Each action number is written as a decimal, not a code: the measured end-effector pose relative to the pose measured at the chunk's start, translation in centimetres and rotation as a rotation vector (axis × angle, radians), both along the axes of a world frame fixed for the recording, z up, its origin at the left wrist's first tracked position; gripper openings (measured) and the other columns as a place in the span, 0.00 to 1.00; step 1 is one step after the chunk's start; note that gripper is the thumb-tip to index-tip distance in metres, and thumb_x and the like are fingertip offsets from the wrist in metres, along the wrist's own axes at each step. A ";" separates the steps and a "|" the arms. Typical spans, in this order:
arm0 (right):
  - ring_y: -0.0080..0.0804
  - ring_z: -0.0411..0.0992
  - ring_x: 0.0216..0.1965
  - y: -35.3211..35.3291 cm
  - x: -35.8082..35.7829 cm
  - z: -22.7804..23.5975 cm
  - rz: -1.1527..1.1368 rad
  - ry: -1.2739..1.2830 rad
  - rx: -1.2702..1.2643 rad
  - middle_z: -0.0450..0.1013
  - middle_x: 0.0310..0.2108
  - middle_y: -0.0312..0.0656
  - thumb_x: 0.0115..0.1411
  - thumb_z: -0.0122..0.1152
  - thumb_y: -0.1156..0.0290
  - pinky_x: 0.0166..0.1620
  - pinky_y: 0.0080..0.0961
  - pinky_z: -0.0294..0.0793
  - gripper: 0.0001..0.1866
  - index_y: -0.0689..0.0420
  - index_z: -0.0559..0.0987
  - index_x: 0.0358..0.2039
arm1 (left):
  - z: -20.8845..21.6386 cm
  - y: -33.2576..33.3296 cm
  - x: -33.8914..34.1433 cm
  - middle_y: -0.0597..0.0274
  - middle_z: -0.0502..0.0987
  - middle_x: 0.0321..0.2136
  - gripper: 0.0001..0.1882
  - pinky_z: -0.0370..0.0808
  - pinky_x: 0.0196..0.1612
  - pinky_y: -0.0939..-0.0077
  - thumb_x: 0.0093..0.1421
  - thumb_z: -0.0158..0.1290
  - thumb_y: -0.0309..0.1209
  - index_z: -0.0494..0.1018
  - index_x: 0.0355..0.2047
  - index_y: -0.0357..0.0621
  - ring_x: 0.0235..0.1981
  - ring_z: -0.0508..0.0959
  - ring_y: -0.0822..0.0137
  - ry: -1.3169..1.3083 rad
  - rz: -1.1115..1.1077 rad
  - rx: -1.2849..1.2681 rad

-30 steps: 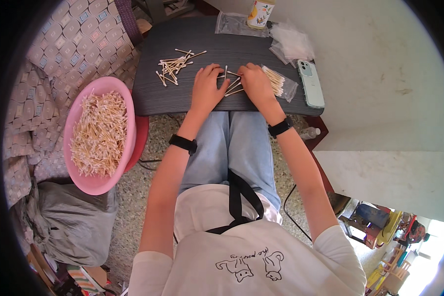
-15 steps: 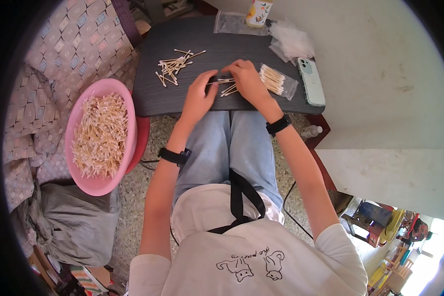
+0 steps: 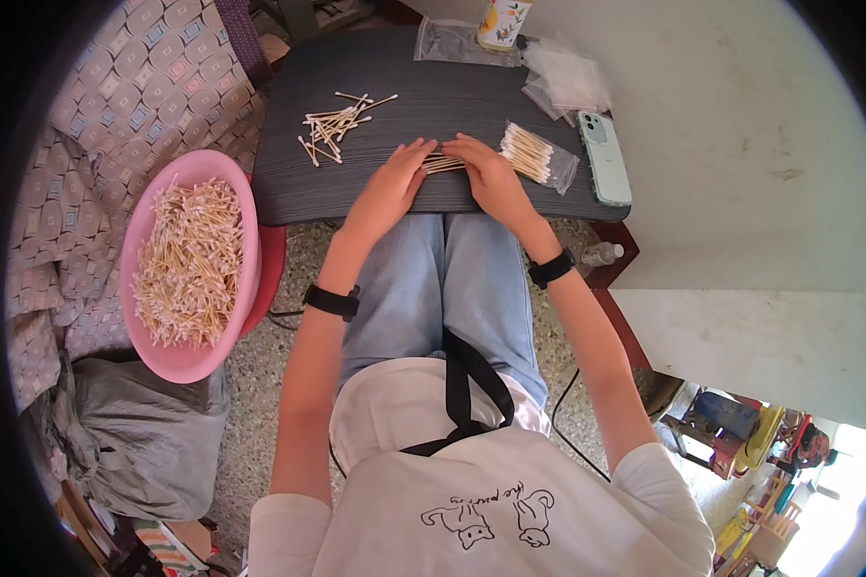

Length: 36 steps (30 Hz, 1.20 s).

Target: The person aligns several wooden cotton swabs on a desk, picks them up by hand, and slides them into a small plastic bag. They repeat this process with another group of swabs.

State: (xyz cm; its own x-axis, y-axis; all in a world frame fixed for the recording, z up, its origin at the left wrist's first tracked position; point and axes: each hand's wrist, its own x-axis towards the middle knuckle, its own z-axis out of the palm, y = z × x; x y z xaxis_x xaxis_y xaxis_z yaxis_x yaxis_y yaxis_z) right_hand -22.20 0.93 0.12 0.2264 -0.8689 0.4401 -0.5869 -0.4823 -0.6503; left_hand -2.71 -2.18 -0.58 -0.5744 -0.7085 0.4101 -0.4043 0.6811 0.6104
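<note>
A small row of cotton swabs (image 3: 445, 163) lies crosswise at the near part of the dark table (image 3: 394, 72). My left hand (image 3: 392, 188) closes round its left end, the thumb on the near side and the fingers on the far side. At the right end my right hand (image 3: 494, 183) does likewise, its fingers bent over the tips. Both hands hide the swab heads. Just right of them, a clear bag (image 3: 564, 173) holds a stack of cotton swabs (image 3: 526, 152). A loose pile of swabs (image 3: 335, 123) is scattered to the left.
A pink basin (image 3: 133, 288) full of cotton swabs stands left of the table on a red stool (image 3: 271, 279). Along the table's far right are clear bags (image 3: 568, 77), a container with a printed label (image 3: 502, 24) and a pale green phone (image 3: 603, 159). A wall (image 3: 731, 144) borders the right side.
My right hand has come down nearer to me and now meets the right end of the swabs. The swabs between my hands lie more evenly together.
</note>
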 end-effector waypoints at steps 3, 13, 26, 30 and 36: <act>0.51 0.65 0.58 0.1 0.6 0.3 0.009 -0.067 0.024 0.72 0.50 0.52 0.56 0.45 0.88 0.59 0.38 0.66 0.19 0.64 0.75 0.47 | -0.3 0.1 -0.3 0.47 0.70 0.55 0.21 0.63 0.62 0.64 0.66 0.45 0.27 0.63 0.60 0.43 0.58 0.69 0.52 0.102 0.080 0.067; 0.53 0.67 0.55 -0.5 2.9 0.0 -0.187 -0.356 0.036 0.72 0.48 0.55 0.58 0.43 0.86 0.55 0.37 0.68 0.18 0.64 0.74 0.48 | -0.7 0.3 -4.6 0.48 0.68 0.57 0.21 0.64 0.59 0.69 0.69 0.40 0.34 0.61 0.60 0.40 0.58 0.69 0.57 0.650 0.249 0.317; 0.43 0.72 0.42 -0.1 3.0 0.4 -0.136 -0.292 0.041 0.74 0.37 0.49 0.56 0.48 0.86 0.47 0.32 0.70 0.16 0.63 0.75 0.45 | -0.5 0.1 -3.6 0.50 0.76 0.46 0.19 0.71 0.50 0.69 0.70 0.37 0.34 0.66 0.56 0.38 0.48 0.75 0.59 0.633 0.367 0.320; 0.36 0.72 0.44 -0.7 3.3 -0.4 -0.192 -0.462 0.120 0.74 0.39 0.47 0.59 0.45 0.87 0.48 0.27 0.69 0.17 0.62 0.73 0.47 | -0.3 0.0 -4.6 0.51 0.72 0.52 0.22 0.64 0.57 0.71 0.71 0.35 0.37 0.62 0.59 0.37 0.54 0.70 0.61 0.890 0.316 0.489; 0.27 0.68 0.51 -0.4 4.7 -0.4 -0.213 -0.669 0.154 0.72 0.48 0.43 0.62 0.40 0.84 0.57 0.23 0.61 0.20 0.61 0.69 0.54 | -0.2 0.1 -5.2 0.50 0.66 0.57 0.25 0.56 0.64 0.70 0.72 0.32 0.40 0.55 0.62 0.37 0.61 0.63 0.61 1.117 0.231 0.604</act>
State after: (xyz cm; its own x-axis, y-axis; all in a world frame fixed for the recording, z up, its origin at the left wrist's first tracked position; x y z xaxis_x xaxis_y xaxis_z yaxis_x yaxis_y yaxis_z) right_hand -17.51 0.54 -0.25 -0.2300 -0.9278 0.2939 -0.1100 -0.2752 -0.9551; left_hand -7.92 -2.08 -0.75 0.0305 -0.9853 0.1680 0.4508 0.1636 0.8775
